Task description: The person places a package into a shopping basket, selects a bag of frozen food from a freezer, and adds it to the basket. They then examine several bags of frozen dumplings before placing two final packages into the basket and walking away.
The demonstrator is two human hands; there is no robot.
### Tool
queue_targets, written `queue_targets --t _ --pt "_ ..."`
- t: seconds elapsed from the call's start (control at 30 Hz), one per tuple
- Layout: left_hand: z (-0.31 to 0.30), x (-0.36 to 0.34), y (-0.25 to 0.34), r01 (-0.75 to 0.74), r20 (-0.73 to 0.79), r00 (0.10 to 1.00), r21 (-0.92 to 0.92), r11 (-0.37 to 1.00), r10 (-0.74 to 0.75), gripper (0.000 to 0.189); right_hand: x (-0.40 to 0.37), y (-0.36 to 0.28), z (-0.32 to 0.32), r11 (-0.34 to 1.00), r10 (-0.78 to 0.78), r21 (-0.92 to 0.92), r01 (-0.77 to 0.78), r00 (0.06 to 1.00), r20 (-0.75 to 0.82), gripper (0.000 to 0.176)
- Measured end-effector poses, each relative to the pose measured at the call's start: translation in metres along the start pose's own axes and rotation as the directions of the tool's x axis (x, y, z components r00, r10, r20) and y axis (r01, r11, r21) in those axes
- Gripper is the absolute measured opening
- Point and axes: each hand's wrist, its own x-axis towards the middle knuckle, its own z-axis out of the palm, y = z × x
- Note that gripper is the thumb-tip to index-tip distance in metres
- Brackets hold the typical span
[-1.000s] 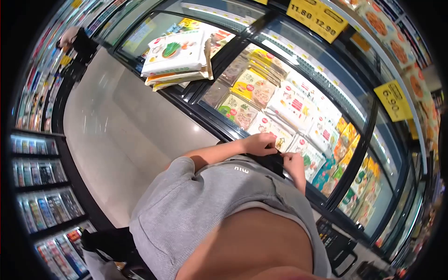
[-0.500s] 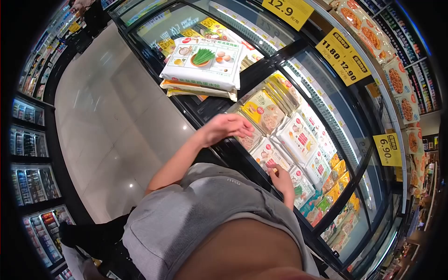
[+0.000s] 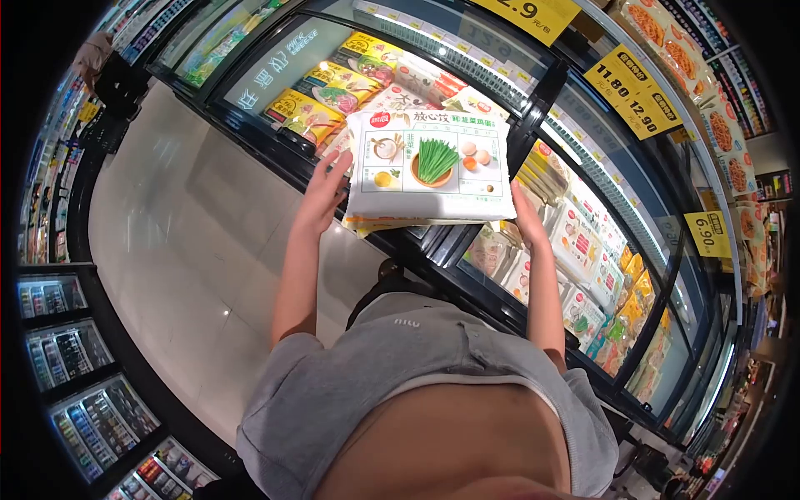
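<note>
A stack of frozen dumpling bags (image 3: 429, 204) rests on the black frame of the freezer, in front of me. The top bag is white, printed with a bowl of green chives and eggs; orange and yellow edges of other bags show under it. At the stack's left side, my left hand (image 3: 323, 198) is open with fingers spread, close to the bag's edge. My right hand (image 3: 527, 218) lies flat along the right side of the stack, touching it, its fingertips partly hidden by the bag.
The glass-topped freezer (image 3: 433, 250) holds yellow bags (image 3: 337, 87) at the left and white bags (image 3: 583, 242) at the right. Yellow price signs (image 3: 633, 92) hang along the shelf above. Tiled floor (image 3: 192, 217) lies to the left, with a person (image 3: 112, 79) farther off.
Both hands have moved from over the right freezer section to either side of the bag stack. The view has shifted, so the stack appears nearer the middle.
</note>
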Motion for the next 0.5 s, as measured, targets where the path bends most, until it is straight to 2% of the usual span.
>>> queue_targets --t 0.03,0.13,0.23,0.27,0.33,0.4,0.43,0.5 --pt "-0.001 0.014 -0.009 0.034 0.045 0.998 -0.001 0.999 -0.034 0.092 0.004 -0.007 0.008 0.999 -0.047 0.024 0.047 0.999 0.022 0.072" --pt "0.003 0.029 -0.014 0.113 0.139 0.984 -0.004 0.994 -0.111 0.105 0.01 -0.022 0.026 0.958 0.076 0.272 -0.091 0.995 0.063 0.076" --pt "0.003 0.025 -0.009 0.13 0.189 0.973 0.011 0.991 -0.13 0.113 0.014 -0.036 0.032 0.944 0.085 0.314 -0.104 0.994 0.072 0.079" --pt "0.0 0.033 -0.013 0.142 0.25 0.959 -0.027 0.989 -0.131 0.113 0.013 -0.041 0.033 0.936 0.083 0.336 -0.105 0.993 0.08 0.079" --pt "-0.006 0.047 -0.031 0.188 0.373 0.917 -0.094 0.978 -0.14 0.113 0.007 -0.051 0.039 0.911 0.123 0.392 -0.129 0.992 0.039 0.071" --pt "-0.011 0.055 -0.039 0.21 0.378 0.911 -0.076 0.975 -0.167 0.109 0.007 -0.052 0.043 0.848 0.179 0.504 -0.162 0.984 0.016 0.061" --pt "-0.012 0.057 -0.038 0.203 0.386 0.907 -0.051 0.978 -0.168 0.107 0.014 -0.032 0.042 0.802 0.152 0.587 -0.107 0.988 -0.027 0.051" --pt "-0.013 0.056 -0.034 0.195 0.413 0.895 -0.026 0.98 -0.168 0.103 0.019 -0.007 0.036 0.842 0.181 0.524 -0.128 0.982 -0.051 0.052"
